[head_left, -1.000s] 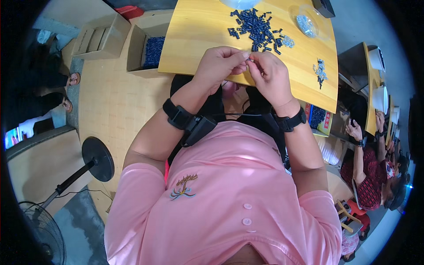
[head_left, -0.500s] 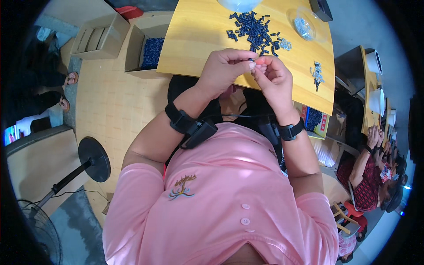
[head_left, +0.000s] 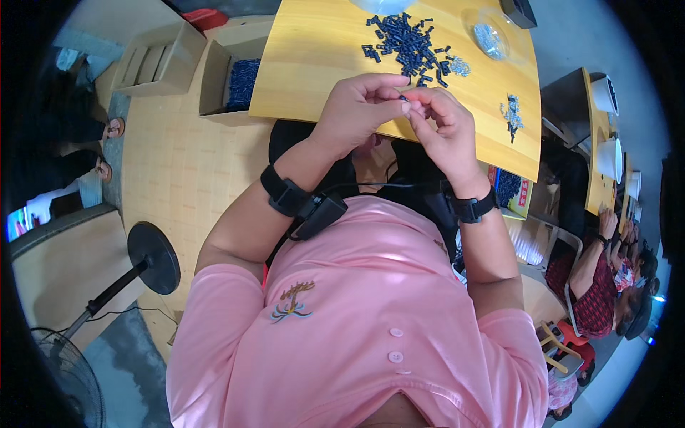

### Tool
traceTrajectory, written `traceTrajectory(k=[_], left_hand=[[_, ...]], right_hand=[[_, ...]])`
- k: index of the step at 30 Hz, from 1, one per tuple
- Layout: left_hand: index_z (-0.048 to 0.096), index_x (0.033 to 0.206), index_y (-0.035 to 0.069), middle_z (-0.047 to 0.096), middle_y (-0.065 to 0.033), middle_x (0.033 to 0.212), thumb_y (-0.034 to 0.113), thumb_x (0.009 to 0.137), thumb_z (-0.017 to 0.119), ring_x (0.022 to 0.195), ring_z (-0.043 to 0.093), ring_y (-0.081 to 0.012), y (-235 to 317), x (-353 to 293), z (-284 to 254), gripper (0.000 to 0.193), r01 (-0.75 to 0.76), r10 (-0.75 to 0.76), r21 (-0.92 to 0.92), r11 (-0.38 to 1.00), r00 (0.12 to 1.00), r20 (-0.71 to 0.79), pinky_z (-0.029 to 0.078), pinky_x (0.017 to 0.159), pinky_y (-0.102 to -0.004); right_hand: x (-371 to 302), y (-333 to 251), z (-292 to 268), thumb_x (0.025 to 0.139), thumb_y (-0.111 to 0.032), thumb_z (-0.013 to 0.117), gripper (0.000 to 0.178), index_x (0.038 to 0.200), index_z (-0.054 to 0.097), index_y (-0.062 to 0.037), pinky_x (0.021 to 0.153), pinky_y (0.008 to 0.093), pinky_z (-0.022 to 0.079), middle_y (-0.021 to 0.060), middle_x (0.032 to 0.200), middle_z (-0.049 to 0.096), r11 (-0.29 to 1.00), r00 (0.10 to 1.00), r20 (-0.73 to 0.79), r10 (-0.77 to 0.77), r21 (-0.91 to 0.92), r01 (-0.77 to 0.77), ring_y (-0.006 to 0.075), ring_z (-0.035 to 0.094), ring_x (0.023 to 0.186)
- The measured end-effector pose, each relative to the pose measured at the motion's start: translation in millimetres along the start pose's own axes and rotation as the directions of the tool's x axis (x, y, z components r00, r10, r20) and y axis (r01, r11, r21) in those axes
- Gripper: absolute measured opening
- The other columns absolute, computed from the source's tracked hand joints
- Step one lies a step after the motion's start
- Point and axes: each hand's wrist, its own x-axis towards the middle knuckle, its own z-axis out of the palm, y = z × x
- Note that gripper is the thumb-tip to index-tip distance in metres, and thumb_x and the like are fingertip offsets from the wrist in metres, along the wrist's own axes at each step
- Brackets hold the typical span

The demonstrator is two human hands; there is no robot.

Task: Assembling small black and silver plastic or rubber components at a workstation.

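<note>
My left hand [head_left: 357,114] and my right hand [head_left: 448,125] meet over the near edge of the wooden table [head_left: 307,64]. A small black plastic piece [head_left: 404,98] shows between the left thumb and fingers, and the left hand pinches it. The right thumb and fingertips press together right beside it; whatever they grip is too small to make out. Just beyond the hands spreads a pile of small black cylindrical parts [head_left: 408,43]. Some tiny silvery pieces [head_left: 460,67] lie at its right side. Further right is a cluster of silvery and black bits [head_left: 512,118].
A clear round dish [head_left: 505,28] of silvery pieces stands at the far right, near a dark box [head_left: 519,12]. Left of the table sits a cardboard box [head_left: 214,78] with dark parts; another box [head_left: 508,192] is under its right edge. Other people work at right.
Both hands stay together in nearly the same place, with the fingers shifting slightly around the small black piece. The left wrist has moved a little to the left.
</note>
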Motion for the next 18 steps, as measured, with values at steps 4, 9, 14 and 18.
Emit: traceTrajectory(k=[4,9,14,18], left_hand=[[0.061,0.109,0.001,0.062,-0.0028,0.09,0.006,0.079,0.067,0.081,0.057,-0.008,-4.6,4.9,-0.4,0.031,0.054,-0.056,-0.071,0.996,0.998,-0.031,0.047,0.072,-0.021],[0.061,0.109,0.001,0.062,-0.0045,0.092,0.006,0.079,0.067,0.081,0.058,-0.0092,-6.0,8.2,-0.2,0.031,0.027,-0.03,-0.129,0.991,0.999,-0.022,0.048,0.073,-0.0209],[0.061,0.107,0.0,0.064,-0.0052,0.09,0.007,0.078,0.069,0.079,0.058,-0.0087,-7.4,8.0,2.9,0.031,0.078,-0.088,-0.26,0.962,0.996,-0.029,0.049,0.07,-0.0209],[0.061,0.106,-0.002,0.064,-0.0066,0.09,0.005,0.081,0.064,0.077,0.061,-0.0108,-4.3,7.7,4.9,0.025,0.212,-0.217,-0.095,0.973,0.975,-0.043,0.051,0.072,-0.0211]], right_hand=[[-0.3,6.9,-2.8,0.076,0.0,0.065,0.017,0.092,0.063,-0.0024,0.059,0.0221,0.043,0.0054,0.075,0.056,1.0,1.0,-0.012,-0.022,-0.001,0.022,0.0109,0.053,0.063],[-3.8,18.6,-6.3,0.078,0.002,0.065,0.017,0.094,0.062,0.0002,0.063,0.0198,0.044,0.0008,0.079,0.059,0.936,0.978,-0.031,0.207,0.298,-0.189,0.0058,0.052,0.068],[-6.7,13.1,-6.8,0.08,0.002,0.063,0.013,0.093,0.061,0.0007,0.065,0.0178,0.044,-0.0001,0.083,0.06,0.855,0.945,0.033,0.326,0.417,-0.31,0.0045,0.054,0.073],[-10.0,22.9,-7.1,0.082,0.001,0.061,0.01,0.092,0.061,0.001,0.063,0.0182,0.045,0.0007,0.083,0.061,0.883,0.938,-0.004,0.346,0.339,-0.324,0.0044,0.055,0.073]])
